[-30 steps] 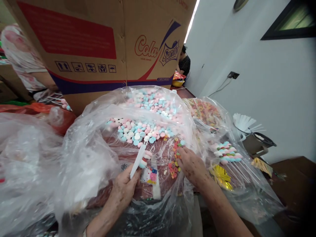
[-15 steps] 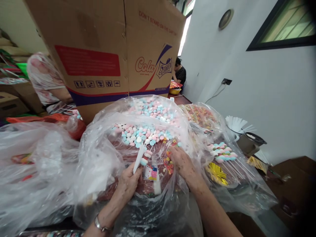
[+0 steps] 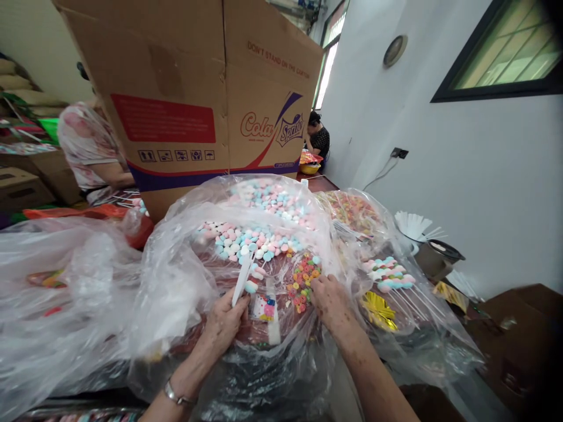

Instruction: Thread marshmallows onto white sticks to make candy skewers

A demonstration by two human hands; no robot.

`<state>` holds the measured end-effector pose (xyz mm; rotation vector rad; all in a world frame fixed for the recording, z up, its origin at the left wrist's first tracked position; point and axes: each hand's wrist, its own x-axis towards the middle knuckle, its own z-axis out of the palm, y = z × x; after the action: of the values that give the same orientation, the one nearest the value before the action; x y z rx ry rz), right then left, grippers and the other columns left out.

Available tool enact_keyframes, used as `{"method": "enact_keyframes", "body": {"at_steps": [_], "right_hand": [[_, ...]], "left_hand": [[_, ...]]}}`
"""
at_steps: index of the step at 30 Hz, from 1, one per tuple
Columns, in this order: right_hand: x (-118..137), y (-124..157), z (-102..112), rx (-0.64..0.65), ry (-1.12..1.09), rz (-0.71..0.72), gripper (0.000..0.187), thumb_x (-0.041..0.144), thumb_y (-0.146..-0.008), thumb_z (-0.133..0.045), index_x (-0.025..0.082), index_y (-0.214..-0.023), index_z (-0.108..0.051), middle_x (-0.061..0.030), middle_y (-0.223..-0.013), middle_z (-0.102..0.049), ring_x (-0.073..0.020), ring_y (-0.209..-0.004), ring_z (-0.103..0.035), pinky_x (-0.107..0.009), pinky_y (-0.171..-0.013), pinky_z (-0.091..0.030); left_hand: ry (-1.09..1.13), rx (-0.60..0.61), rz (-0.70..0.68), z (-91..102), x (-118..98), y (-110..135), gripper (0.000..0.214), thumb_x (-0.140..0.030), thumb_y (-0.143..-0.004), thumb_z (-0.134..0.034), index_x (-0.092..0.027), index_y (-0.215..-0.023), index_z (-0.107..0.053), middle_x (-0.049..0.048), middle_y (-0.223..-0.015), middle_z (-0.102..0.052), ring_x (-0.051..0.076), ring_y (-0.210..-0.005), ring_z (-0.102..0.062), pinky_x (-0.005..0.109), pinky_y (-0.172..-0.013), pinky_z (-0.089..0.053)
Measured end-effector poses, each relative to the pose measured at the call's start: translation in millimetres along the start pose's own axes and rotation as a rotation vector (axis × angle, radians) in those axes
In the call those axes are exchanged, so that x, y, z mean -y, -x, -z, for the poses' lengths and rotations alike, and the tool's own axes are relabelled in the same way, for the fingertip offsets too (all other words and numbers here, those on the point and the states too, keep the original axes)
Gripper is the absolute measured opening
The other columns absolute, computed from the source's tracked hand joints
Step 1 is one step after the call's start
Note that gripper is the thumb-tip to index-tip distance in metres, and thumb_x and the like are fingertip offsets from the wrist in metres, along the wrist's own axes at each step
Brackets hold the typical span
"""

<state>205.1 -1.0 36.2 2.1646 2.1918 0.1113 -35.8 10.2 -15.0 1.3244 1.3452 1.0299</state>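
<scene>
My left hand (image 3: 223,323) is closed on a white stick (image 3: 243,278) with a few pastel candies threaded on its far end. My right hand (image 3: 329,302) rests with curled fingers at a small heap of ring-shaped coloured candies (image 3: 302,281); what its fingertips hold is hidden. Both hands work inside an open clear plastic bag (image 3: 185,275) spread over a brown surface. Pink, blue and white candies (image 3: 253,241) lie in a pile just beyond the stick. A small printed wrapper (image 3: 265,308) lies between my hands.
A large Cola Sprite cardboard box (image 3: 197,99) stands behind the bag. Finished candy sticks (image 3: 389,274) and gold foil (image 3: 378,310) lie right under plastic. A cup of white sticks (image 3: 413,225) and a dark pot (image 3: 440,255) stand near the wall. Other people sit at left (image 3: 90,152) and far back (image 3: 317,138).
The camera has tilted up, showing more of the box and room. My right hand has drawn back slightly toward me from the ring candies. My left hand keeps the stick.
</scene>
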Motion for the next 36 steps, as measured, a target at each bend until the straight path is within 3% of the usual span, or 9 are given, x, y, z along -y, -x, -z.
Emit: {"method": "enact_keyframes", "body": {"at_steps": [6, 12, 18, 25, 32, 36], "right_hand": [[10.7, -18.4, -5.3, -0.056, -0.058, 0.146, 0.025, 0.013, -0.091, -0.046, 0.018, -0.104, -0.067, -0.0131, -0.111, -0.066, -0.0285, -0.106, -0.055, -0.038, -0.09, -0.04], [4.6, -31.4, -16.1, -0.095, -0.248, 0.094, 0.03, 0.007, -0.089, -0.045, 0.014, -0.113, -0.062, -0.0139, -0.115, -0.065, -0.0253, -0.106, -0.057, -0.032, -0.09, -0.041], [-4.4, -28.0, -27.5, -0.098, -0.277, 0.156, 0.024, 0.009, -0.092, -0.045, 0.015, -0.102, -0.065, -0.0121, -0.111, -0.066, -0.0242, -0.104, -0.056, -0.032, -0.09, -0.041], [-7.2, -31.5, -42.6, -0.189, -0.327, 0.194, 0.021, 0.009, -0.091, -0.046, 0.016, -0.091, -0.066, -0.0111, -0.102, -0.066, -0.0227, -0.091, -0.053, -0.033, -0.086, -0.041], [-5.2, -38.5, -36.7, -0.119, -0.297, 0.165, 0.022, 0.008, -0.093, -0.046, 0.015, -0.096, -0.067, -0.0105, -0.105, -0.066, -0.0235, -0.099, -0.054, -0.032, -0.091, -0.038], [-5.1, -45.4, -25.1, -0.074, -0.341, 0.135, 0.026, 0.006, -0.093, -0.044, 0.017, -0.105, -0.065, -0.0086, -0.106, -0.065, -0.0208, -0.098, -0.056, -0.029, -0.085, -0.04]], "left_hand": [[0.013, -0.002, 0.041, -1.2, -0.8, 1.3, 0.032, -0.043, -0.077, -0.059, -0.021, -0.056, -0.052, -0.0098, -0.039, -0.039, 0.009, -0.036, -0.03, 0.02, -0.037, -0.019], [0.031, -0.013, 0.055, -2.3, -6.1, 3.6, 0.034, -0.047, -0.077, -0.059, -0.019, -0.057, -0.052, -0.009, -0.041, -0.043, 0.007, -0.036, -0.03, 0.018, -0.038, -0.019], [0.037, -0.041, 0.052, -2.7, -9.0, 4.5, 0.036, -0.048, -0.075, -0.061, -0.019, -0.056, -0.052, -0.0083, -0.041, -0.045, 0.005, -0.034, -0.031, 0.018, -0.037, -0.02], [0.037, -0.034, 0.061, -2.6, -8.9, 4.1, 0.04, -0.05, -0.075, -0.061, -0.019, -0.053, -0.052, -0.0084, -0.04, -0.042, 0.005, -0.034, -0.03, 0.018, -0.036, -0.018], [0.041, -0.018, 0.11, 0.5, -3.4, 4.6, 0.041, -0.051, -0.076, -0.063, -0.017, -0.056, -0.054, -0.007, -0.045, -0.047, 0.005, -0.035, -0.032, 0.017, -0.037, -0.02], [0.039, -0.018, 0.151, 0.9, 0.2, 4.2, 0.041, -0.054, -0.072, -0.065, -0.018, -0.056, -0.055, -0.0071, -0.045, -0.047, 0.005, -0.035, -0.032, 0.018, -0.036, -0.019]]}}
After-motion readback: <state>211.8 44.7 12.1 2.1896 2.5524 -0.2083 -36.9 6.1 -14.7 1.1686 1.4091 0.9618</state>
